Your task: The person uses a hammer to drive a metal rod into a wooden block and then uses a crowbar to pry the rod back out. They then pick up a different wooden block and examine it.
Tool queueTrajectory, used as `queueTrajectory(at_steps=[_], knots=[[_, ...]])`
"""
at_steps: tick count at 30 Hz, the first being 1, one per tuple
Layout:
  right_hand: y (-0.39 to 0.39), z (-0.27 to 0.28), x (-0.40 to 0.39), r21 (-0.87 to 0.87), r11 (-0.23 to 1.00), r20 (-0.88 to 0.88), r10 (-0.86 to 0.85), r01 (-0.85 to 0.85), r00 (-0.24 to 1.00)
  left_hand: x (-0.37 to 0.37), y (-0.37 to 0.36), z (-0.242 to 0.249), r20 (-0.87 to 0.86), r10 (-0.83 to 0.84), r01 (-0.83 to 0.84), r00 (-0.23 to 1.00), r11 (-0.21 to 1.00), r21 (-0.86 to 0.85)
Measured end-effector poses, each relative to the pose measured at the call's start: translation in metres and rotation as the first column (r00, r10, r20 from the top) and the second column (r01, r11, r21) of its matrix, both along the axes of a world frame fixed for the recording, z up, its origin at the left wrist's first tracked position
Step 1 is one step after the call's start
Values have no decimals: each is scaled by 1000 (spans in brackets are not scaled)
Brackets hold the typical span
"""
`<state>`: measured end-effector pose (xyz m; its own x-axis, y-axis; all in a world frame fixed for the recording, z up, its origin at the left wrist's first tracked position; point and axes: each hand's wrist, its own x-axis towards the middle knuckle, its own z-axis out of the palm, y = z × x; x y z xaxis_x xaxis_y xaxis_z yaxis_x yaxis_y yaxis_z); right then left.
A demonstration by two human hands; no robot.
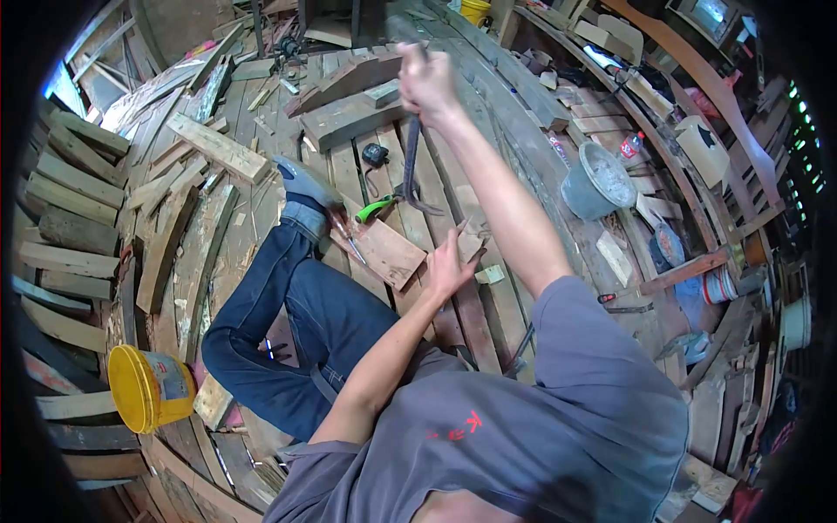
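Note:
My right hand [427, 85] is raised in a closed fist. A dark metal pry bar [410, 161] with a hooked lower end runs down from below it; its upper end above the fist is smeared by motion. Low over the floor planks, my left hand [448, 268] has fingers and thumb around a small piece of wood [472, 239], partly covered by the hand. Beside it lies a flat wooden board [381, 251], with a thin metal-shafted tool [353, 241] across its left end. A bright green handle [375, 207] lies just beyond the board.
A black tape measure [375, 155] lies near a thick timber block [353, 120]. My shoe [307, 181] rests left of the board. A yellow bucket [139, 388] stands at left beside stacked timber [74, 187]. At right are a grey bucket [586, 193] and a red-capped bottle [631, 144].

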<state>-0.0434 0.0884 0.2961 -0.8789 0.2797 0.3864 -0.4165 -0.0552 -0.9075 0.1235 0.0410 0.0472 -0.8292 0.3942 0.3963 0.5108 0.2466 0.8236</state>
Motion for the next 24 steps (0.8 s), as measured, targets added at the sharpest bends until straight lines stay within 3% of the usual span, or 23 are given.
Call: queueTrajectory(at_steps=[3, 6, 11, 17, 24], knots=[[28, 23, 43, -192, 980, -121, -84, 60, 989, -3, 3, 3, 45, 5, -5, 999, 1000, 3], [66, 51, 90, -277, 957, -279, -161, 81, 947, -14, 5, 2, 108, 31, -34, 994, 999, 26], [90, 48, 122, -346, 935, -427, -225, 71, 876, -16, 10, 5, 39, -6, 5, 999, 1000, 19], [97, 21, 148, -314, 930, -427, -316, 188, 847, -15, 5, 8, 55, 1, -2, 999, 999, 32], [104, 4, 162, -430, 845, -321, -473, 319, 820, -19, -2, 3, 143, 13, -19, 990, 999, 42]])
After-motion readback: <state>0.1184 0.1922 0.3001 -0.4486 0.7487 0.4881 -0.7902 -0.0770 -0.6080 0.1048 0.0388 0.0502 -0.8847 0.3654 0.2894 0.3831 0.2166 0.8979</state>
